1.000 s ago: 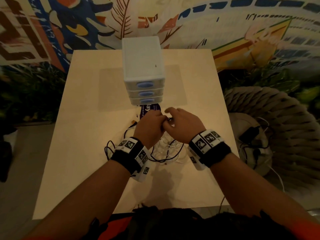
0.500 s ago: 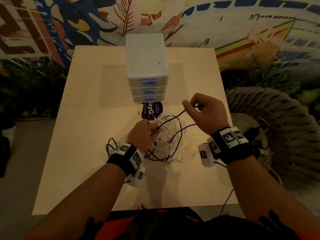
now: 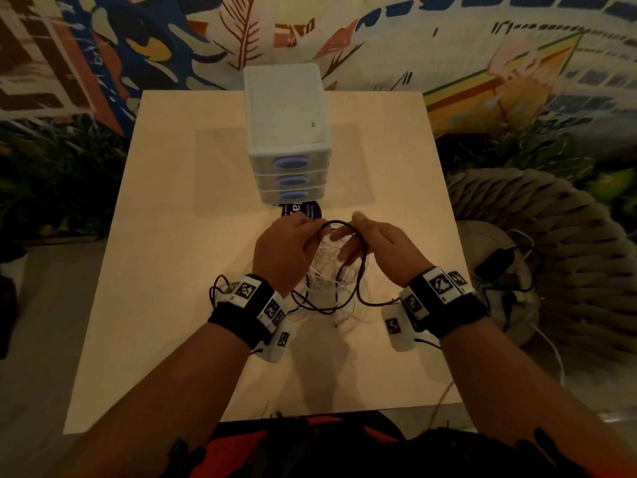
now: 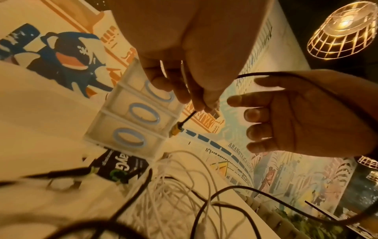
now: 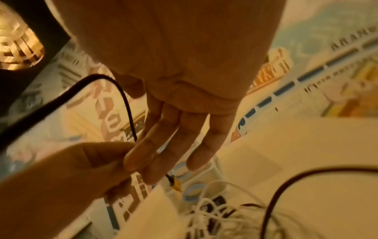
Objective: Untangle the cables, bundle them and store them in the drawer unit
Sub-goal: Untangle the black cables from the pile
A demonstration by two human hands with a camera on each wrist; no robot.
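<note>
The right hand (image 3: 382,250), which half a second ago was pulled out to the right with a pinch of black cable, has swung back in toward the left hand (image 3: 282,251). Both hands now meet over the tangle, in front of the drawer unit (image 3: 287,132). The left hand pinches the black cable (image 4: 286,74) just behind its yellow-tipped plug (image 4: 176,130), which dangles below the fingers. The right hand is open, fingers straight and spread, and the black cable arcs over it from the left pinch, then drops toward the counter (image 3: 165,270).

That reads as the first wrap of a coil: the free end is anchored on the left and the right hand serves as the former, so bundling of this cable has probably begun. Its lower run still lies across the white cables (image 3: 327,274), which remain in a loose heap on the counter, near the unit and just this side of a dark round label (image 3: 301,210). All 3 drawers are closed, and nothing is stored yet.
</note>
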